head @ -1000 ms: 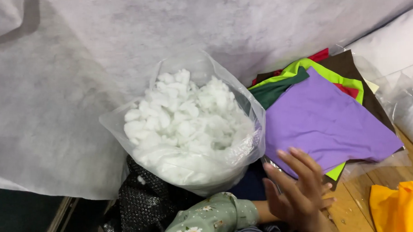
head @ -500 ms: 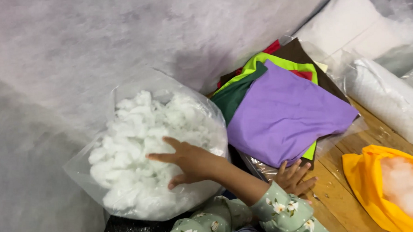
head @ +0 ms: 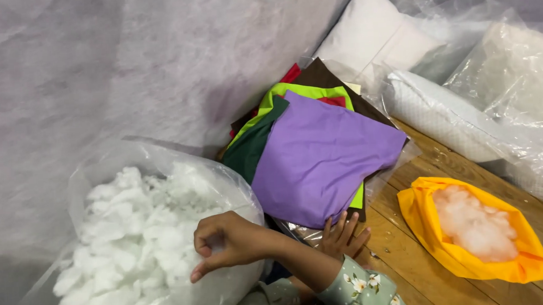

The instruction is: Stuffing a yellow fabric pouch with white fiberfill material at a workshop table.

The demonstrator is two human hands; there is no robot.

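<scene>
Head view, right hand (head: 226, 243) pinching white stuffing (head: 135, 238) in clear bag (head: 101, 163), left hand (head: 343, 236) spread flat.

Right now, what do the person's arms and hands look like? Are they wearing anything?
Both hands are bare, with no gloves, rings or bracelets that I can see. The right hand comes out of a long sage-green sleeve printed with small white flowers with yellow centres. The left hand shows only its fingers; its arm is hidden behind the other.

Clear plastic bag of white stuffing (head: 135, 238) under my curled right hand (head: 229, 241), more clear bagged white filling (head: 465, 119) far right against the wall
</scene>
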